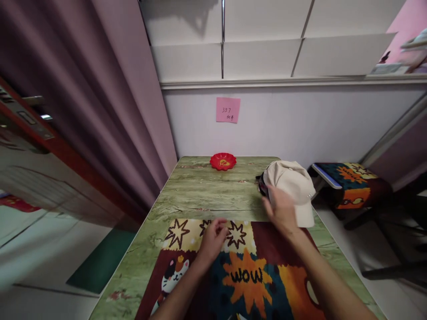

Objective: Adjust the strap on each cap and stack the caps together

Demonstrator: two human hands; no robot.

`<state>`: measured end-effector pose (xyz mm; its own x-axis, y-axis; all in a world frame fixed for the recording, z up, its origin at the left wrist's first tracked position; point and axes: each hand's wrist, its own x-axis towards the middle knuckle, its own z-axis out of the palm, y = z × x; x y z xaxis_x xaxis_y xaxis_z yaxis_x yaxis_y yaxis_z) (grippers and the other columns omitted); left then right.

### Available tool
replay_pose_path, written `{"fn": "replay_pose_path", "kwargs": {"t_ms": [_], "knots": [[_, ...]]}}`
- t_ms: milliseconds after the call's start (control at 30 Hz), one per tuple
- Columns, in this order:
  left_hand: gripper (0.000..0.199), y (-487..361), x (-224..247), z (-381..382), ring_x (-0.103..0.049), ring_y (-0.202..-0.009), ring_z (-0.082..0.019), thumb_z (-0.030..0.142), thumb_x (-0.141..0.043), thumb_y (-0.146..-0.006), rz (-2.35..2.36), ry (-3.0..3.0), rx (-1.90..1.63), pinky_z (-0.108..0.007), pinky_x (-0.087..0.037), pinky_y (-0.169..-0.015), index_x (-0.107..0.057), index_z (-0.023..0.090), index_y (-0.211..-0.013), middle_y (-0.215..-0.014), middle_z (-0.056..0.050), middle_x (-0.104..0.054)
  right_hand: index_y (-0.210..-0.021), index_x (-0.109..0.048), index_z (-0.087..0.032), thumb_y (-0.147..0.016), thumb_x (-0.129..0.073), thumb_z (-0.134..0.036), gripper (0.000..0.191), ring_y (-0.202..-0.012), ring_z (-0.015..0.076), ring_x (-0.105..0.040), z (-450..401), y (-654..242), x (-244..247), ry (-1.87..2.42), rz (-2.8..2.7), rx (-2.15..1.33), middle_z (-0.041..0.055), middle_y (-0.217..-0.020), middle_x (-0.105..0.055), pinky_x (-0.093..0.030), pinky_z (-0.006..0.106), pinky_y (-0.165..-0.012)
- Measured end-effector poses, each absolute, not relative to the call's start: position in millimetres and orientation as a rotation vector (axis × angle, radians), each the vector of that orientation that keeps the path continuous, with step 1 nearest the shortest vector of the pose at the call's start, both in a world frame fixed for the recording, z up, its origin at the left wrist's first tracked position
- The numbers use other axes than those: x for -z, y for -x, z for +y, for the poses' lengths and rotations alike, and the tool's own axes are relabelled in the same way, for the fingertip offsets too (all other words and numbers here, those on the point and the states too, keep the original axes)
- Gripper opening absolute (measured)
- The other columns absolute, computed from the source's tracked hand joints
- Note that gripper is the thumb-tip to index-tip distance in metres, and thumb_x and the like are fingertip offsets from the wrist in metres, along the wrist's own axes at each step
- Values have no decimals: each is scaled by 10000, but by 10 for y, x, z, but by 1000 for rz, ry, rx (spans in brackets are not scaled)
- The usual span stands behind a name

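Observation:
A cream baseball cap (288, 180) rests at the right side of the table, its brim pointing toward me. Something dark (262, 184) shows at the cap's left edge; I cannot make out its kind. My right hand (283, 211) is in front of the cap's left part, blurred by motion, with thumb and fingers apart. Whether it touches the cap is unclear. Over the upper part of a patterned mat (247, 280), my left hand (213, 240) is loosely curled, with nothing visible in it.
A red scalloped dish (223, 162) sits at the back of the wood-patterned table (200, 195), near the wall. A pink note (228, 110) is stuck on that wall. Purple curtains (110, 89) hang at the left. Beyond the right edge stands a low stool with a patterned cover (356, 178).

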<state>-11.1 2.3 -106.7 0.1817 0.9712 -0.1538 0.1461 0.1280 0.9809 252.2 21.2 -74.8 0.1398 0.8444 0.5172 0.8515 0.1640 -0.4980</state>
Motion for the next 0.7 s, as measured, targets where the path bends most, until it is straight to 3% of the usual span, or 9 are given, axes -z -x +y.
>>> {"fn": "replay_pose_path", "kwargs": {"t_ms": [67,167,233,267,367,433,533,600,700], "knots": [[222,52,951,147,-565,-593,-178,292,-603,-786,1214,-1489,-764,-285,-444,-613,-664,192,-974,-639,6,-600,-1129,-727,-214,-914,-560,-399,330,-923,290,-687,101,-2198,801,1656,-1801,-416,126,-1045,-756,-510,415,-858],[106,-16,743,264,-583,-588,-214,175,-637,-678,1168,-1829,-408,-318,-448,-661,-689,226,-755,-583,2,-600,-820,-765,-223,-863,-605,-317,190,-664,215,-644,49,-1909,776,1719,-2026,-832,44,-698,-717,-450,312,-663],[140,-42,551,320,-624,-649,-252,127,-665,-621,1177,-1934,-337,-344,-468,-738,-692,242,-696,-579,-6,-608,-933,-781,-226,-814,-656,-293,185,-670,215,-634,84,-1866,624,1781,-2028,-781,36,-667,-699,-430,304,-662],[191,-55,437,344,-640,-691,-269,117,-676,-617,1201,-1932,-415,-354,-475,-783,-717,251,-747,-578,-6,-604,-1095,-761,-231,-786,-685,-285,323,-681,223,-631,110,-1872,512,1801,-1974,-684,34,-676,-698,-433,310,-675],[486,-119,63,391,-661,-876,-287,136,-702,-675,1183,-1733,-938,-346,-470,-919,-722,261,-1145,-689,-21,-645,-1565,-392,-257,-780,-677,-256,836,-661,226,-591,171,-1904,127,1705,-1746,-348,24,-746,-693,-455,333,-707],[612,-185,-145,399,-634,-1046,-283,171,-690,-745,1055,-1563,-1228,-318,-455,-982,-623,250,-1348,-949,-73,-707,-1639,-196,-254,-846,-602,-259,890,-682,234,-571,185,-1889,-78,1616,-1657,-129,51,-819,-687,-468,360,-740],[630,-296,-283,411,-562,-1213,-292,196,-603,-849,992,-1582,-1324,-302,-453,-1013,-518,229,-1473,-1317,-132,-627,-1653,-120,-228,-915,-489,-239,825,-736,251,-564,211,-1827,-204,1587,-1642,124,86,-857,-667,-473,389,-789],[657,-354,-270,442,-581,-1198,-297,167,-555,-874,1158,-1754,-1264,-311,-464,-1004,-463,227,-1521,-1354,-143,-605,-1653,-95,-218,-917,-448,-192,817,-729,242,-561,254,-1795,-183,1614,-1678,237,81,-827,-658,-473,382,-781],[786,-396,-198,511,-664,-1039,-280,85,-518,-868,1569,-2044,-1069,-353,-493,-958,-301,261,-1603,-1246,-136,-660,-1649,-54,-193,-877,-449,-118,870,-692,220,-569,332,-1794,-101,1674,-1717,364,52,-775,-659,-467,351,-732]]}}
